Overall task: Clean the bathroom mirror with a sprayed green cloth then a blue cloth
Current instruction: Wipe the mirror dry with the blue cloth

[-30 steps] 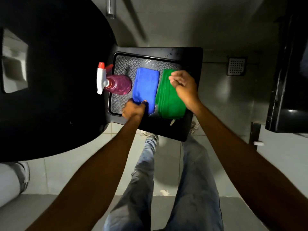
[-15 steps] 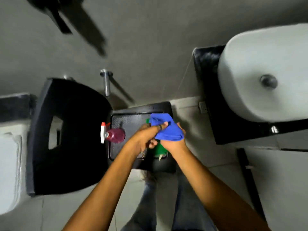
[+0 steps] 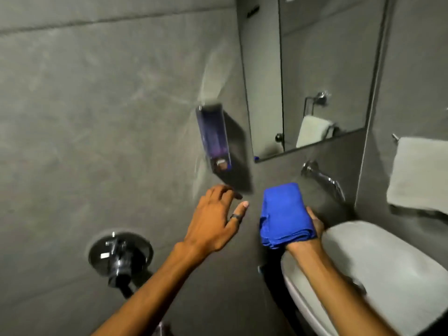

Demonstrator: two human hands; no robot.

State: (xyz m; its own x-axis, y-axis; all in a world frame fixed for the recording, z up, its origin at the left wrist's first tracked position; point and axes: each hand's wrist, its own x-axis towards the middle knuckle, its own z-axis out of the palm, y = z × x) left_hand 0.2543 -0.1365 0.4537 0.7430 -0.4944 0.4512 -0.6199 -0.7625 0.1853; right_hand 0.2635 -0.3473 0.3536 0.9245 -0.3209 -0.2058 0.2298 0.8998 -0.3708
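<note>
A folded blue cloth [image 3: 284, 214] is held up in front of the grey wall, my right hand [image 3: 312, 226] gripping it from behind so that only fingertips and the wrist show. Beside it on the left, my left hand [image 3: 215, 221] hovers with fingers spread, holding nothing; a ring sits on one finger. The bathroom mirror [image 3: 312, 69] hangs at the upper right, above and beyond the cloth. Neither the green cloth nor the spray bottle is in view.
A wall soap dispenser [image 3: 214, 138] hangs left of the mirror. Below the mirror a chrome tap [image 3: 324, 178] juts out over a white basin [image 3: 378, 270]. At the right edge hangs a grey towel [image 3: 419, 175]. A chrome wall valve [image 3: 120, 257] sits lower left.
The view has swung up from the tray by the toilet to the mirror wall. The blue cloth went from my left hand into my right hand, and my left hand let go and opened.
</note>
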